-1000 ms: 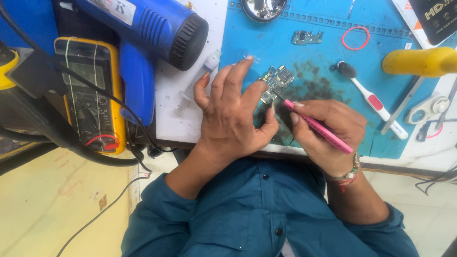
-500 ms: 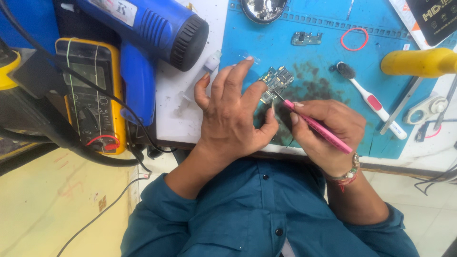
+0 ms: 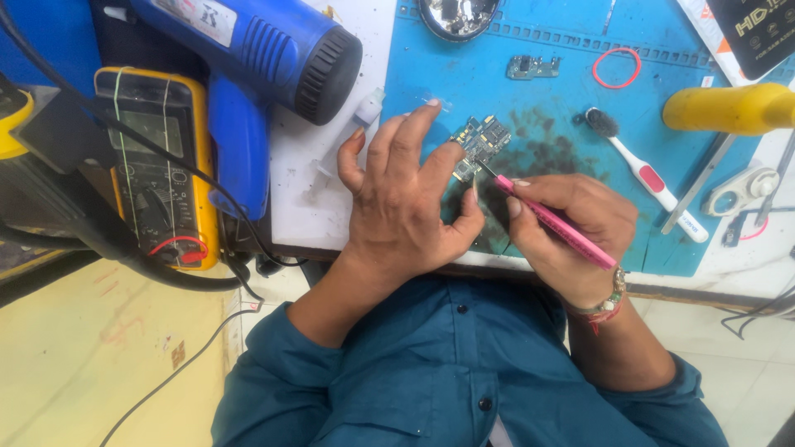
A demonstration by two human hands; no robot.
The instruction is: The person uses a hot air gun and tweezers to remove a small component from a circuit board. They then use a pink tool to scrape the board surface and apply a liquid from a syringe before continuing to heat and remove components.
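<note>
A small circuit board (image 3: 482, 141) lies on a blue work mat (image 3: 497, 74) stained dark around it. My left hand (image 3: 406, 194) rests beside the board, its fingertips pressing on the board's left edge and holding it down. My right hand (image 3: 571, 228) grips a thin pink tool (image 3: 551, 222) like a pen, with the dark metal tip touching the board's lower right side. Both forearms come from blue sleeves at the bottom.
A blue heat gun (image 3: 248, 58) and a yellow multimeter (image 3: 157, 161) lie left. On the mat are a toothbrush (image 3: 642, 174), a red rubber ring (image 3: 617, 68), a second small board (image 3: 532, 66) and a round dish (image 3: 457, 15). A yellow handle (image 3: 729, 108) lies right.
</note>
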